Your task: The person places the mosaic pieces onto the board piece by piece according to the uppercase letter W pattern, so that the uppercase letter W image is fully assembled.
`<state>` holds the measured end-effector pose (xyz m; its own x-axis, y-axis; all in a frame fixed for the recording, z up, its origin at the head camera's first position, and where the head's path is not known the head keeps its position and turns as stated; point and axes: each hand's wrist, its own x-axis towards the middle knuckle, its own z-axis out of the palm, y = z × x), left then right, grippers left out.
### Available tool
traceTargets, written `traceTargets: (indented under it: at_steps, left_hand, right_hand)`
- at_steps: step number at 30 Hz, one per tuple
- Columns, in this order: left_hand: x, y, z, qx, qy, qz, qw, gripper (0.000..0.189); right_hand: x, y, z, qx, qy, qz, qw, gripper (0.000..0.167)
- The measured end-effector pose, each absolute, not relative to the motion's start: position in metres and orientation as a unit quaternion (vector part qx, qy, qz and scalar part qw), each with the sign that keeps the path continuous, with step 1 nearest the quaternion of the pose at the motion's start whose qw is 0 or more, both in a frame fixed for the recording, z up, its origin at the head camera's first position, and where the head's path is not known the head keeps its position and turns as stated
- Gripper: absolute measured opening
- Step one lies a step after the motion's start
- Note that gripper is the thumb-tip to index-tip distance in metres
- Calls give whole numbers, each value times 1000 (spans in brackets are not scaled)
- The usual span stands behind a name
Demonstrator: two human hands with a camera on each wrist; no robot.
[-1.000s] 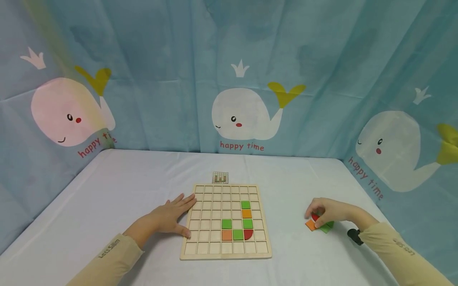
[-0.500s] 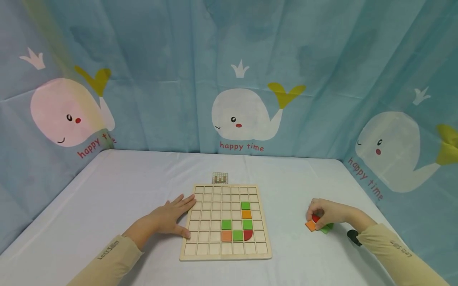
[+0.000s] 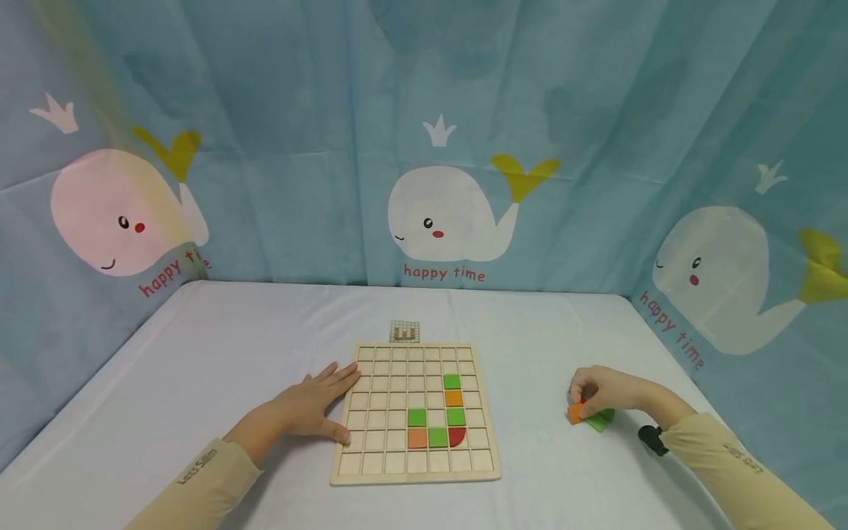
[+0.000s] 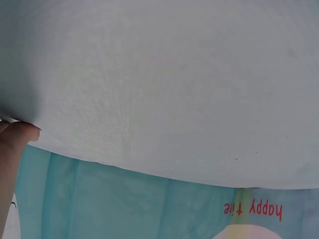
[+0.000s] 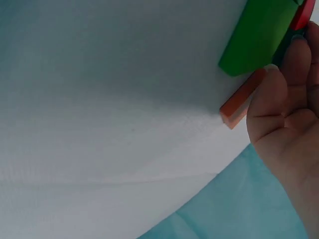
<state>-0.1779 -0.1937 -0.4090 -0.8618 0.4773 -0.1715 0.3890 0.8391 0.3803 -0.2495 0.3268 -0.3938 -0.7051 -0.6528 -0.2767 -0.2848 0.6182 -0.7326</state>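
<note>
My left hand (image 3: pixel 311 406) lies spread on the left rim of the wooden grid board (image 3: pixel 377 477), thumb and fingertips on its edge. In the left wrist view only a fingertip (image 4: pixel 27 132) shows. Over a small pile to the right of the board, my right hand (image 3: pixel 609 390) pinches an orange square tile (image 3: pixel 575 414), which stands tilted. Its thumb (image 5: pixel 269 94) is against that tile in the right wrist view. Green tiles (image 3: pixel 599 421) lie under and beside this hand. A red piece (image 5: pixel 303 16) shows by the fingers, mostly hidden.
Several green and orange tiles and one red rounded piece (image 3: pixel 457 436) sit in the board's cells. A small pattern card (image 3: pixel 405 331) lies behind the board. Near the right wrist is a black object (image 3: pixel 652 439). A whale-print curtain (image 3: pixel 298 221) surrounds the white table (image 3: pixel 265 324).
The right fingers have closed in on the orange tile, which now stands tilted instead of flat; the red piece is more covered. My left hand and the board stay put.
</note>
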Motion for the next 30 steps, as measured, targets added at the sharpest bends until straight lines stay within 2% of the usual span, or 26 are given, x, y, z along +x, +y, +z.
traceTargets:
  at_steps: [10, 22, 30]
  left_hand:
    - [-180, -195, -415, 228, 950, 169, 131, 110]
    - [-182, -197, -415, 238, 948, 170, 125, 111]
    - [-180, -197, -414, 237, 950, 162, 123, 110]
  right_hand:
    - [-248, 314, -381, -242, 871, -343, 255, 10]
    - [-242, 288, -362, -147, 847, -435, 268, 16]
    - [-243, 267, -361, -106, 829, -491, 245, 25]
